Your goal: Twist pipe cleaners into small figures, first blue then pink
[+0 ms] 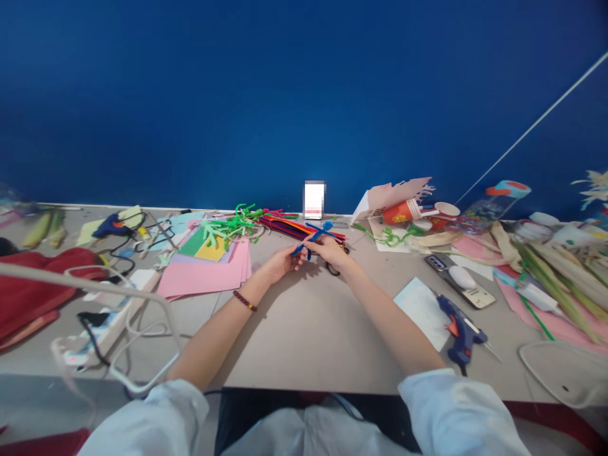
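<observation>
A blue pipe cleaner figure, bent into several limbs with a rounded top end, is held between my two hands above the table. My left hand pinches a lower limb of it with closed fingers. On the other side, my right hand has its fingers closed around the figure's middle. Just behind the hands lies a bundle of colourful pipe cleaners. Dark scissors lie partly hidden under my right hand.
Pink paper sheets and green pipe cleaner pieces lie to the left, near a white power strip. A phone leans on the blue wall. At right are a blue glue gun, another phone and corn husks.
</observation>
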A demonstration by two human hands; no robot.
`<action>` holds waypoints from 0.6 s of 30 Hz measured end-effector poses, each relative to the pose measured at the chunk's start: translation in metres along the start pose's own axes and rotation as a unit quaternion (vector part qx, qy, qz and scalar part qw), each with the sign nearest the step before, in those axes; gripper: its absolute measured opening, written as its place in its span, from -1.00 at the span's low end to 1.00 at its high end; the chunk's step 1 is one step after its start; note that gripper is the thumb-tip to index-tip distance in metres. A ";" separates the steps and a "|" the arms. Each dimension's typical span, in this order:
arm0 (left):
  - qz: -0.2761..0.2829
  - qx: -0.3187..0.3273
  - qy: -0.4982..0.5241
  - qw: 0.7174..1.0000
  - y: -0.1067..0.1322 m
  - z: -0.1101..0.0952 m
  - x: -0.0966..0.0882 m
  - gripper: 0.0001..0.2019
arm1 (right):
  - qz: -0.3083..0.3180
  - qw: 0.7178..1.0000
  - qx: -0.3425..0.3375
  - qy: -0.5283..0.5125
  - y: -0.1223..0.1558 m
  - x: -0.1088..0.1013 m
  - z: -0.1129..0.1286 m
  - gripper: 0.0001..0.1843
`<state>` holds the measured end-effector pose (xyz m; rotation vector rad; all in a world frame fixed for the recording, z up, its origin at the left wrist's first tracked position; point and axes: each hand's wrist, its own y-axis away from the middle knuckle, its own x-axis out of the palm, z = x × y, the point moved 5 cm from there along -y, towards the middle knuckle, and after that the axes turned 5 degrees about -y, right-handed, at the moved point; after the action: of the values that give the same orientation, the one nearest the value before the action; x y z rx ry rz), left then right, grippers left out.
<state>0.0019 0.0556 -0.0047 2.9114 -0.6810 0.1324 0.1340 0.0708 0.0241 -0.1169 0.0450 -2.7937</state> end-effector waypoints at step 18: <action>-0.119 0.092 -0.178 0.972 0.006 -0.015 0.000 -0.66 | -0.095 0.985 0.024 0.143 0.003 -0.008 0.005 -0.74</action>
<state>-0.0015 0.0525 0.0106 3.2023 -0.3712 -0.3819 0.1428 0.0709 0.0286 0.3074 0.0363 -2.9775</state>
